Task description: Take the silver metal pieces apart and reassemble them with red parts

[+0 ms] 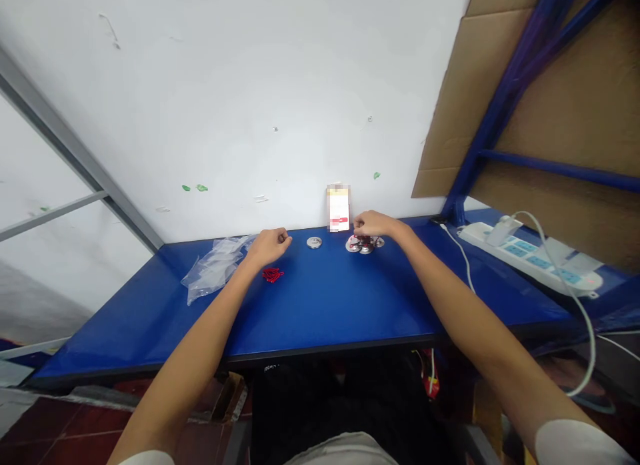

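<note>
My right hand (373, 223) reaches down onto a small pile of shiny round metal pieces (365, 247) with red bits among them. Its fingers are bent together at the top of the pile, and what they pinch is hidden. My left hand (271, 245) hovers over the left part of the table with its fingers curled closed; anything inside them is too small to make out. Between the hands lies a single round metal disc (314, 243), untouched. A little bundle of red cords (273, 274) rests just below my left hand. Clear plastic bags (215, 268) are spread left of that hand.
A phone (339, 208) with a lit screen leans against the white wall behind the blue table (320, 311). At the right, a white power strip (530, 258) holds a plugged-in charger, its cable looping over the table edge. Blue metal framing (495, 118) rises there.
</note>
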`<action>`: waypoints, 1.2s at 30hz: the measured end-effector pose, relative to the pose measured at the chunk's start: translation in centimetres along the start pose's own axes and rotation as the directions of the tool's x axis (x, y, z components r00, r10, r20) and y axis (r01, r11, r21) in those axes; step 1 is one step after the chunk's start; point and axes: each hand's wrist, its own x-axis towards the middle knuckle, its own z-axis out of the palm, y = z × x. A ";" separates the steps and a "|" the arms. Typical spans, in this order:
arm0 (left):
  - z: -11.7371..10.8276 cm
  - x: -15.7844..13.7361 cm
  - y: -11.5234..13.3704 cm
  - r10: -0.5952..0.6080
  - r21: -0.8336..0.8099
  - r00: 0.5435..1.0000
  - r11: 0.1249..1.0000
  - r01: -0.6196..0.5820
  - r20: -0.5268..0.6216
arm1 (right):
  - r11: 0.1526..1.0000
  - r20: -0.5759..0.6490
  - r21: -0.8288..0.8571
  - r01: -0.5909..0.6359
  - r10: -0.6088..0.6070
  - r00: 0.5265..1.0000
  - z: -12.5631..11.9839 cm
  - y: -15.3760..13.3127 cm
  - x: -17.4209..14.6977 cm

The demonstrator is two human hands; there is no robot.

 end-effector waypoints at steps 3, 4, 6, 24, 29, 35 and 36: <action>0.1 0.0 0.1 0.009 -0.016 1.000 1.000 -0.008 0.028 | 1.000 0.026 0.018 -0.003 0.003 1.000 0.6 -1.1 -0.3; 0.1 0.0 0.1 0.010 -0.023 0.999 1.000 -0.009 0.036 | 1.000 0.032 0.017 -0.009 0.008 0.999 0.7 -1.4 -0.4; 0.2 0.0 0.1 0.012 -0.026 0.999 1.000 -0.011 0.046 | 1.000 0.033 -0.003 -0.022 0.023 0.999 0.8 -1.9 -0.5; -4.7 -0.2 -1.0 0.053 0.002 0.998 0.999 -0.053 0.036 | 0.900 -0.278 -0.159 0.406 -0.436 0.856 9.1 -7.4 1.1; -4.1 -0.2 -3.1 0.002 -0.063 0.896 0.998 0.029 0.445 | 0.919 -0.211 -0.172 0.356 -0.387 0.898 10.7 -7.6 1.9; -5.2 -0.4 -4.3 0.061 -0.271 0.829 0.956 0.111 0.556 | 0.924 -0.253 -0.157 0.348 -0.379 0.890 10.2 -7.6 1.7; -5.3 -0.5 -4.3 0.064 -0.296 0.815 0.946 0.134 0.576 | 0.926 -0.255 -0.149 0.346 -0.374 0.892 10.2 -7.6 1.7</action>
